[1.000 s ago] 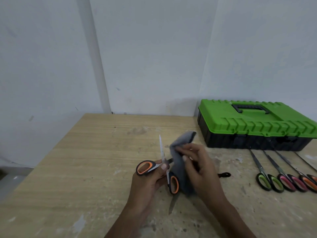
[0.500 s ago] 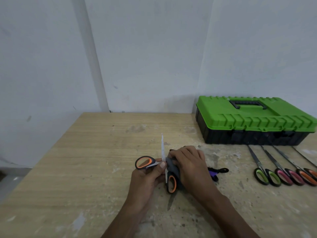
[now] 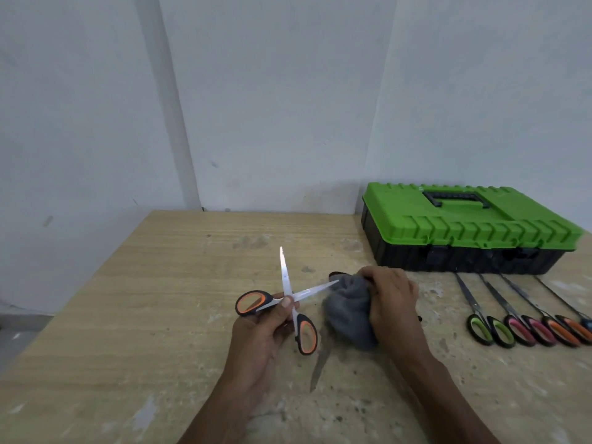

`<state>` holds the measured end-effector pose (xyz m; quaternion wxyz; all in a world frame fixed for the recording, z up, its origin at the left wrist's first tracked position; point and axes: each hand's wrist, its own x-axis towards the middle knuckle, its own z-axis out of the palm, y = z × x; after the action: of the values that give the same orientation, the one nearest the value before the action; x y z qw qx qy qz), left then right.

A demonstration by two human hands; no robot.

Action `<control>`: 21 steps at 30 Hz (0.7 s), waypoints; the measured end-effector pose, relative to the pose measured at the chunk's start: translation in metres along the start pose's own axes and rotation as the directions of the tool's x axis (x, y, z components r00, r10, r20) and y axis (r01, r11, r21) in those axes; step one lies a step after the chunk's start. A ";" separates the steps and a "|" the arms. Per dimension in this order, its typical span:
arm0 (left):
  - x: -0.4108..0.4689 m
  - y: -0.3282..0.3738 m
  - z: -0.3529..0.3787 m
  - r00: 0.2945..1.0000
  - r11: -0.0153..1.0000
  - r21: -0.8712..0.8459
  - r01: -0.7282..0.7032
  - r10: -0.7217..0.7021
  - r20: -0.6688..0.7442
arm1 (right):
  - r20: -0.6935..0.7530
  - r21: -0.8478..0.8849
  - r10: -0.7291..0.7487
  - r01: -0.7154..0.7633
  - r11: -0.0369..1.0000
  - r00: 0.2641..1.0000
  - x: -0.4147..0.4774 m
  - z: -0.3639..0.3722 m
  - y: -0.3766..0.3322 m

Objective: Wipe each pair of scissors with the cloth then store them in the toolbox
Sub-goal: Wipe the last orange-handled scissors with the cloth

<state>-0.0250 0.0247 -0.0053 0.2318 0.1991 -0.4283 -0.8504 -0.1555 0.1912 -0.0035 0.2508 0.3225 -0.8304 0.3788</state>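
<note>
Orange-handled scissors (image 3: 286,302) pinched at pivot by left hand (image 3: 261,331), blades spread above workbench (image 3: 160,283); grey cloth (image 3: 349,312) bunched in closed right hand (image 3: 392,299) at one blade tip; advisable: wipe outward along spine, closed green toolbox (image 3: 464,225) awaiting.

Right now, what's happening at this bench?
A person is cleaning scissors. The left hand holds the orange-handled scissors open in an X above the wooden table, while the right hand bunches the grey cloth at one blade tip. More scissors lie in a row to the right. The green toolbox is shut.
</note>
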 end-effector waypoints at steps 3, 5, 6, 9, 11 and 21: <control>0.002 -0.002 0.000 1.000 1.000 0.006 0.022 -0.022 0.017 | -0.149 0.027 0.018 -0.014 1.000 0.989 -0.003 -0.009 -0.009; 0.001 -0.004 0.004 0.999 0.999 0.017 0.029 -0.030 0.032 | -0.091 0.065 -0.114 0.120 0.991 0.989 -0.007 -0.005 -0.032; 0.001 -0.004 0.006 0.998 0.999 0.011 0.035 -0.036 0.047 | -0.018 0.062 -0.197 0.198 0.978 0.980 -0.013 0.003 -0.041; 0.002 -0.001 0.002 0.997 0.997 -0.055 0.057 -0.054 0.063 | 0.145 0.046 -0.322 0.318 0.947 0.936 -0.030 0.027 -0.054; 0.004 0.002 0.000 0.996 0.990 -0.113 0.079 -0.075 0.040 | 0.170 0.111 -0.246 0.230 0.967 0.954 -0.031 0.027 -0.053; -0.001 0.002 0.004 0.995 0.995 -0.060 0.083 -0.080 0.054 | 0.032 0.148 -0.182 0.175 0.973 0.983 -0.018 0.022 -0.038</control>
<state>-0.0260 0.0265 -0.0011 0.1918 0.1873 -0.3989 -0.8770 -0.1191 0.1606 -0.0109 0.2409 0.4217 -0.7739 0.4065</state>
